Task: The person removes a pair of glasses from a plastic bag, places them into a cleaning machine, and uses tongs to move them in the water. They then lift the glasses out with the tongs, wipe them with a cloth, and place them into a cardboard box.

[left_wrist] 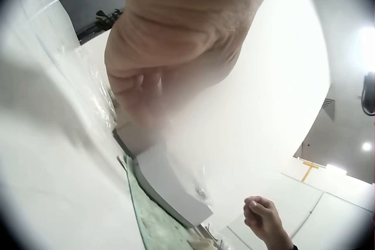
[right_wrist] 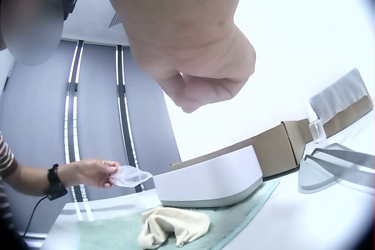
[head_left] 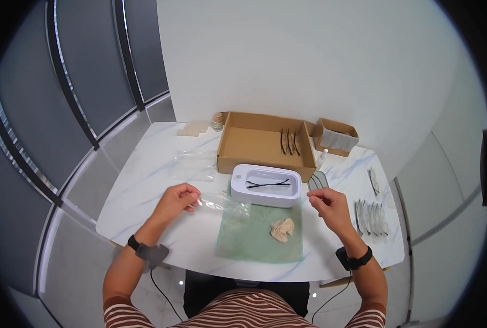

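Note:
My left hand (head_left: 179, 202) pinches one end of a clear plastic bag (head_left: 221, 204), which stretches right toward a white ultrasonic cleaner (head_left: 265, 200). A pair of dark-framed glasses (head_left: 268, 184) lies in the cleaner's tank, its arms crossing. Curled fingers show on my right hand (head_left: 332, 209), raised at the cleaner's right with nothing visible in its grasp. A crumpled beige cloth (head_left: 282, 230) lies on the green mat (head_left: 243, 246) in front of the cleaner. In the right wrist view the bag (right_wrist: 130, 176) hangs from the left hand's fingertips (right_wrist: 111, 166).
Behind the cleaner is an open cardboard box (head_left: 249, 136) with several dark glasses. Several bagged glasses (head_left: 372, 218) lie at right. More clear bags (head_left: 191, 167) lie at left. A small spray bottle (head_left: 322, 158) and a smaller carton (head_left: 336, 136) stand back right.

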The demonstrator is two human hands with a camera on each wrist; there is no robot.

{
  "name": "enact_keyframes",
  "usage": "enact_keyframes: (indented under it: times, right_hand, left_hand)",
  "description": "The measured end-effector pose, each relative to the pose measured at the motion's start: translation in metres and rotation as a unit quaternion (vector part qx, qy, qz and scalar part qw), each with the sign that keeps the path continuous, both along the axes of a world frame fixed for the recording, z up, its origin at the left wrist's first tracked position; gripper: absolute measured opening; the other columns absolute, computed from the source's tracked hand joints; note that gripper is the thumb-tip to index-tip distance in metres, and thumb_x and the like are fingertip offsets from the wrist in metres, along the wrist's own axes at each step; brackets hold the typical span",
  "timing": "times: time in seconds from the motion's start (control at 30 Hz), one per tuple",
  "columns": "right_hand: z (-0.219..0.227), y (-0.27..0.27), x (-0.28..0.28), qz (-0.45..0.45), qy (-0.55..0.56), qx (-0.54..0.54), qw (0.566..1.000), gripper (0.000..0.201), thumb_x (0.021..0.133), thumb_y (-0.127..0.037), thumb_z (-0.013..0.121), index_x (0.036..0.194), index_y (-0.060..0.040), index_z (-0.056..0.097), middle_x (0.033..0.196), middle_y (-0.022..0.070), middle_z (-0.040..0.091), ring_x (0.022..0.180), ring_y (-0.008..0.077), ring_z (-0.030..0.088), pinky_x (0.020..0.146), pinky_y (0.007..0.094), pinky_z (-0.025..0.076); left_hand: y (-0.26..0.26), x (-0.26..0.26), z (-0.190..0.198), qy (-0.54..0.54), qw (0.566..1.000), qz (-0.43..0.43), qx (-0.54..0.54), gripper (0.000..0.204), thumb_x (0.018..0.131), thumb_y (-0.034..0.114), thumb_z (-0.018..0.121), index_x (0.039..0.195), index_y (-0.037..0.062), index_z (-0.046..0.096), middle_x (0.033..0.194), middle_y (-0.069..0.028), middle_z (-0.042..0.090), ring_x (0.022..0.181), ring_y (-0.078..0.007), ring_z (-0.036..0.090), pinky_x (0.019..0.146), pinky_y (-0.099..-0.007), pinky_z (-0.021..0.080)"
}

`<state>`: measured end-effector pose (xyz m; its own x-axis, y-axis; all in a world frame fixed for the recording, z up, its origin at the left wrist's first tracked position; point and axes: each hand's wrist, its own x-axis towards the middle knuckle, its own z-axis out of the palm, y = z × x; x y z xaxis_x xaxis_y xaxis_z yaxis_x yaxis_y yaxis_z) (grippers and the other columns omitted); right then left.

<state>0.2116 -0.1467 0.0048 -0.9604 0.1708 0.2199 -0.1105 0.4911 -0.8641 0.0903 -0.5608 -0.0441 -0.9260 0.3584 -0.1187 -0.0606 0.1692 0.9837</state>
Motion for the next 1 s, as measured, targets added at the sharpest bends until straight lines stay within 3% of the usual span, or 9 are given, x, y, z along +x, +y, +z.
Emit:
enact_keyframes:
  times: [0.23,0.37,0.9,1.0]
  right_hand:
    - [-0.001,-0.003,0.014,0.036,-0.006,-0.026,0.999,0.011,0.093,-0.01,0.072,0.099,-0.0018,0.076,0.076,0.0006,0.061,0.057,0.0067,0.054,0.052,0.0236,0.043]
    - [0.0,-0.012,0.009,0.051,-0.012,-0.015,0.999,0.011,0.093,-0.009,0.071,0.098,-0.0003,0.074,0.076,-0.0007,0.061,0.06,0.0051,0.053,0.051,0.0218,0.045]
    - [-0.01,-0.02,-0.006,0.033,-0.047,-0.031,0.998,0.011,0.093,-0.008,0.071,0.1,-0.0007,0.076,0.081,0.0027,0.063,0.059,0.007,0.055,0.052,0.0232,0.045]
    - [-0.013,-0.017,-0.008,0.034,-0.05,-0.027,0.998,0.011,0.094,-0.008,0.071,0.1,-0.0008,0.076,0.081,0.0029,0.063,0.059,0.0071,0.055,0.052,0.0235,0.045]
  left_hand:
    - [-0.067,-0.047,0.015,0.009,0.993,0.105,-0.052,0.014,0.099,0.021,0.063,0.105,0.0093,0.068,0.095,-0.0001,0.07,0.087,-0.0101,0.066,0.076,-0.027,0.054]
    - [-0.083,-0.083,0.011,0.029,0.992,0.109,-0.064,0.013,0.099,0.021,0.062,0.106,0.0104,0.068,0.097,-0.0001,0.071,0.091,-0.0099,0.065,0.077,-0.0278,0.053]
    - [-0.047,-0.17,-0.02,0.058,0.993,0.073,-0.075,0.017,0.097,0.022,0.065,0.107,0.0086,0.07,0.101,-0.0011,0.071,0.091,-0.0105,0.065,0.074,-0.0276,0.052]
    - [-0.049,-0.175,-0.025,0.114,0.981,0.066,-0.14,0.02,0.092,0.02,0.07,0.108,0.0066,0.071,0.103,-0.0034,0.071,0.091,-0.0132,0.064,0.077,-0.0293,0.053]
